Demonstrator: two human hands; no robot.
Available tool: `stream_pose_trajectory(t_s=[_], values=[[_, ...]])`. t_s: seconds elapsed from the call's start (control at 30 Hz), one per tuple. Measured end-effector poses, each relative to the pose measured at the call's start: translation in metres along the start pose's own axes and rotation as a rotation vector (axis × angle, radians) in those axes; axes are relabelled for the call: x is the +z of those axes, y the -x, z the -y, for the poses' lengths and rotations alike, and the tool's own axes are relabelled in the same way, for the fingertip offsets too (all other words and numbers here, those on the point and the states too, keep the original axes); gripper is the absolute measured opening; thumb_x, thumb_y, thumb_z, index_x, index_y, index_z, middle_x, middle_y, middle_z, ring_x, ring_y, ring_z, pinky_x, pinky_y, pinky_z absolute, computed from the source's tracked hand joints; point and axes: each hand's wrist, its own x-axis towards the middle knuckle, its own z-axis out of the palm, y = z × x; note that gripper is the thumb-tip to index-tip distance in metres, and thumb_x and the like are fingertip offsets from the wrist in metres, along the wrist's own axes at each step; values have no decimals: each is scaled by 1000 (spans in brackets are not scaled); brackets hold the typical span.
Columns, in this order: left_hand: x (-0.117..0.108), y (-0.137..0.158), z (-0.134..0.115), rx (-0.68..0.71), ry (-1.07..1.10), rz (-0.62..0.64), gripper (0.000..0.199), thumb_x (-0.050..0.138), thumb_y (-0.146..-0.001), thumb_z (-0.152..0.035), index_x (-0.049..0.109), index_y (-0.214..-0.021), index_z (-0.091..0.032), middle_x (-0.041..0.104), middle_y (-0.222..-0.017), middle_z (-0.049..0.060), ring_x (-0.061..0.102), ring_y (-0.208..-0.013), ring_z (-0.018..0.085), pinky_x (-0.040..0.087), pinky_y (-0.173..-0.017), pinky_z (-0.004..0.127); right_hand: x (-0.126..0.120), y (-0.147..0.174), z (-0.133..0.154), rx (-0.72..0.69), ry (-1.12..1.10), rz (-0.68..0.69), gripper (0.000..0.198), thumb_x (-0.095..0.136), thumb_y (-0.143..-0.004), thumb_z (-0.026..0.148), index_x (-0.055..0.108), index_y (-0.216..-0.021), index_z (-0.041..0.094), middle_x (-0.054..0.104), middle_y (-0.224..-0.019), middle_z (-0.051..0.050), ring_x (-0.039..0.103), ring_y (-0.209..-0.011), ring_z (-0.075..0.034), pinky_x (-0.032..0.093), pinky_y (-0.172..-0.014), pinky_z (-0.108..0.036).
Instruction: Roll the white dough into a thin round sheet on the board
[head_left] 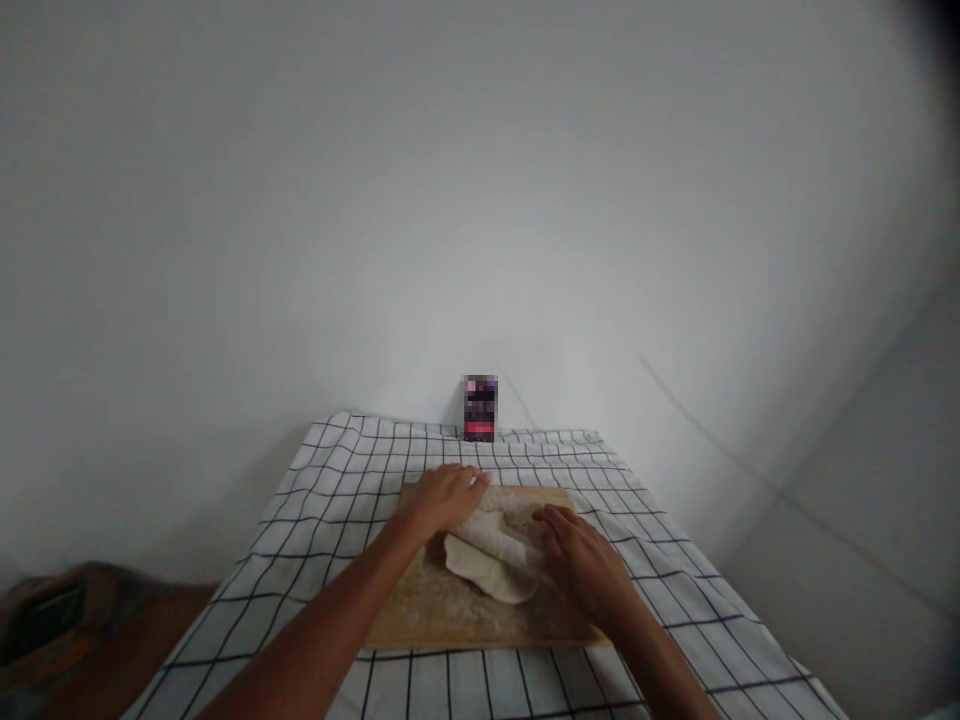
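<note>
A flattened sheet of pale dough (487,578) with an uneven edge lies on a floured wooden board (427,625). Across it, at a slant, runs a flour-coated rolling pin (501,542). My left hand (448,496) is closed over the pin's far left end, and its fingers point right. At the near right end my right hand (581,555) is curled round the pin. Both palms cover the pin's ends, so these are hidden. Part of the dough shows beyond the pin, between my hands.
Under the board a white cloth with black checks (330,540) covers the table. A phone-like upright object (481,408), its front pixelated, leans at the back against a plain wall (480,200). A blurred brown object (67,620) is at the lower left, below the tabletop.
</note>
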Motion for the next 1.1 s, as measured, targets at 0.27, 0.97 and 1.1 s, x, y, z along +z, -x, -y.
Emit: stream_pose_trajectory(t_s=[0.27, 0.97, 1.1], values=[[-2, 42, -6, 32, -127, -152, 41, 38, -104, -43, 65, -131, -26, 71, -131, 9, 58, -128, 27, 39, -114, 45, 18, 30, 12, -60, 85, -141, 39, 35, -104, 27, 65, -128, 21, 67, -136, -9, 61, -128, -25, 49, -106, -43], [11, 50, -5, 29, -304, -298, 44, 39, -104, -40, 64, -131, -15, 71, -132, 15, 61, -126, 32, 45, -109, 53, 2, 18, 19, -8, 98, -10, 42, 31, -106, 27, 64, -131, 18, 67, -137, -10, 60, -130, -26, 48, -108, -43], [16, 67, -1, 133, -304, -366, 43, 37, -102, -29, 62, -133, -14, 68, -135, 14, 57, -132, 29, 39, -118, 51, 4, 40, 27, -63, 50, -72, 42, 30, -108, 31, 67, -127, 23, 68, -136, -7, 60, -132, -24, 47, -110, -41]])
